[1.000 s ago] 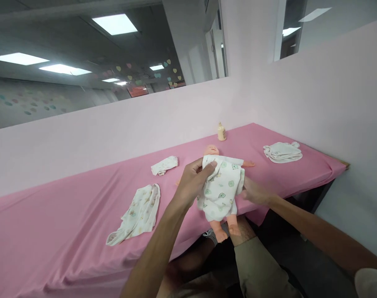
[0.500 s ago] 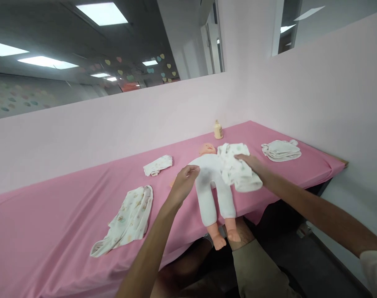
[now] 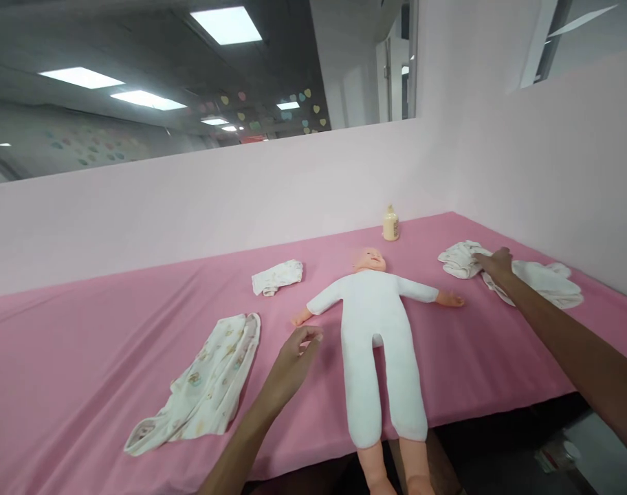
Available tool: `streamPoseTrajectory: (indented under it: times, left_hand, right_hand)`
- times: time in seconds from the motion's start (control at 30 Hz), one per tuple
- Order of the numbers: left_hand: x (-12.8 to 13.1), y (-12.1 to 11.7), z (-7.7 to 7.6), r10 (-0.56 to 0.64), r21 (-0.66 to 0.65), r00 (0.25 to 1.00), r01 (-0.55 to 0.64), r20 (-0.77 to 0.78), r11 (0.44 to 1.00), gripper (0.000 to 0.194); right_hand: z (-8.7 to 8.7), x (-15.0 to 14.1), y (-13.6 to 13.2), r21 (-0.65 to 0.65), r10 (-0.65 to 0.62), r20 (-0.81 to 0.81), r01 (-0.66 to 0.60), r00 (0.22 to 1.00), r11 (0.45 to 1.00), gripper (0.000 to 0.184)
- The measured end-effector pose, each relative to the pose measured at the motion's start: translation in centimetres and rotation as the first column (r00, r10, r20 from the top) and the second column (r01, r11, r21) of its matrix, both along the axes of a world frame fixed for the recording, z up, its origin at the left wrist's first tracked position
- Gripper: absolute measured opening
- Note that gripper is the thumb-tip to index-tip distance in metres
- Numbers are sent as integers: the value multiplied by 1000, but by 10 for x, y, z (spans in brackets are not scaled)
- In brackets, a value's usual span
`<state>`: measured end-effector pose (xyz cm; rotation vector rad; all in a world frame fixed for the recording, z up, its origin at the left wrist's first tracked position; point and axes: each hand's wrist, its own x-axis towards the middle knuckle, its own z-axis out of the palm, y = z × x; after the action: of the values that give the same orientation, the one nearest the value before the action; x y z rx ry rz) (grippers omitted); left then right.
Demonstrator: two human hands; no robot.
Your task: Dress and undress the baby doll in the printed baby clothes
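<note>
Broadly, the scene is filled by a pale wall (image 3: 190,220), in whose upper part a wide window (image 3: 277,62) is set; ceiling lights and small coloured hearts are seen in it. Below, a table is covered by a pink cloth (image 3: 107,302), creased at the left and hung over the near edge. On it a doll (image 3: 375,302) is laid face up, its head turned toward the wall, its arms spread and its feet carried past the near edge. To the left of the doll, a patterned garment (image 3: 210,385) is laid out slantwise. At the right, a white pile (image 3: 548,283) is partly hidden by the right forearm. Just left of the pile, a crumpled bundle (image 3: 458,260) is touched by the fingers of the right hand (image 3: 496,265); whether it is clamped cannot be told. The left hand (image 3: 293,364) is held well apart from the right, with nothing gripped, its fingers loosely bent near one of the doll's hands. Beyond it, a small folded cloth (image 3: 277,277) is placed toward the wall. Behind the doll's head, a cream bottle (image 3: 390,225) is stood upright.
</note>
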<state>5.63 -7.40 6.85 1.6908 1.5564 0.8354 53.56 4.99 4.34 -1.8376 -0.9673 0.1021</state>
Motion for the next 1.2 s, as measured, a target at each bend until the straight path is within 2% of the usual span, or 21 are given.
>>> streamPoseTrajectory:
  times: [0.1, 0.17, 0.23, 0.3, 0.37, 0.4, 0.53, 0.63, 0.73, 0.83, 0.93, 1.1, 1.2]
  left_hand:
    - [-2, -2, -4, 28, -2, 999, -28, -21, 1000, 30]
    - [-1, -2, -8, 38, 3, 999, -37, -32, 999, 31]
    - [0, 0, -15, 40, 25, 998, -39, -42, 999, 32]
    - [3, 1, -25, 34, 60, 998, -31, -45, 998, 32]
    - [4, 1, -35, 25, 96, 999, -21, -41, 995, 31]
    - [5, 1, -40, 24, 115, 999, -20, -38, 993, 30]
    - [6, 0, -52, 35, 181, 996, -21, -77, 983, 28]
    - [7, 0, -57, 50, 229, 982, -8, -181, 973, 27]
    - [6, 6, -62, 61, 303, 954, 32, -293, 952, 30]
    - [7, 25, -65, 112, 413, 921, 56, -372, 909, 32]
    - [10, 56, -65, 197, 517, 911, 20, -362, 855, 35]
    - [19, 110, -66, 232, 631, 903, 53, -361, 774, 39]
    - [24, 126, -70, 236, 648, 876, 108, -421, 754, 41]
  right_hand:
    - [-19, 4, 2, -121, -103, 33, 107, 994, 987, 61]
    - [-28, 0, 4, -166, -61, 102, 78, 993, 983, 57]
    - [-36, -8, 3, -186, 6, 217, 36, 976, 982, 43]
    - [-45, -14, 1, -171, 56, 408, 16, 911, 985, 31]
    - [-53, -17, 0, -131, 58, 601, 26, 797, 991, 32]
    - [-57, -16, 0, -112, 27, 636, 57, 772, 992, 34]
    - [-66, -15, 8, -66, -55, 616, 121, 786, 990, 41]
    - [-64, -21, 12, -18, -74, 565, 103, 821, 995, 39]
    - [-61, -31, 13, -40, -66, 556, 106, 829, 994, 36]
    - [-60, -40, 11, -99, 6, 609, 69, 793, 993, 38]
    - [-62, -45, 10, -115, 71, 648, 5, 758, 993, 42]
    - [-58, -47, 9, -119, 158, 644, -106, 749, 987, 38]
    - [-52, -46, 8, -66, 166, 614, -160, 772, 985, 39]
